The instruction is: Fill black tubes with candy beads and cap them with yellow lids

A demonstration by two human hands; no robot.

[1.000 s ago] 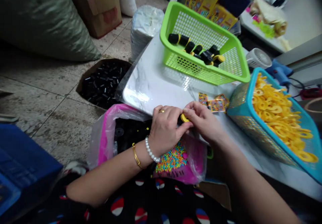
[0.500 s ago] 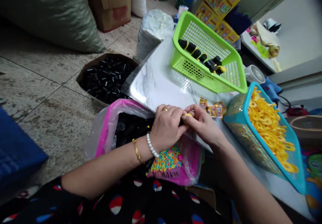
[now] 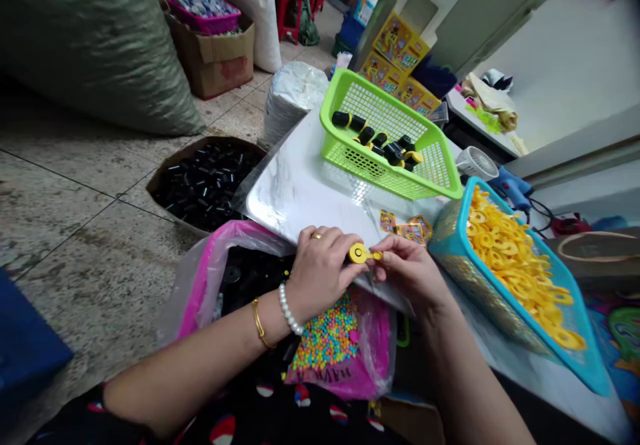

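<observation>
A flat yellow ring with a short tab [image 3: 361, 253] sits between my hands. My right hand [image 3: 410, 273] pinches the tab between its fingertips. My left hand [image 3: 320, 265] is closed around a dark cylinder [image 3: 348, 260], mostly hidden by the fingers, and the ring rests against its end. Under my hands lies a marble-patterned board [image 3: 300, 192], with small printed cards [image 3: 404, 229] just beyond my right fingers. A teal basket [image 3: 463, 258] of yellow rings [image 3: 505, 252] stands to the right. A green basket [image 3: 430, 165] holds black cylinders with yellow ends [image 3: 380, 144].
A cardboard box of black cylinders [image 3: 203, 188] stands on the tiled floor. Below my hands, a pink plastic bag [image 3: 327, 342] holds coloured beads and black discs. A small fan [image 3: 475, 163] and blue glue gun [image 3: 510, 188] lie beyond the teal basket.
The yellow ring, mostly hidden by my fingers earlier, now shows fully between my hands with its tab in my right fingertips. The whole view has tilted and drawn back, showing more of the room.
</observation>
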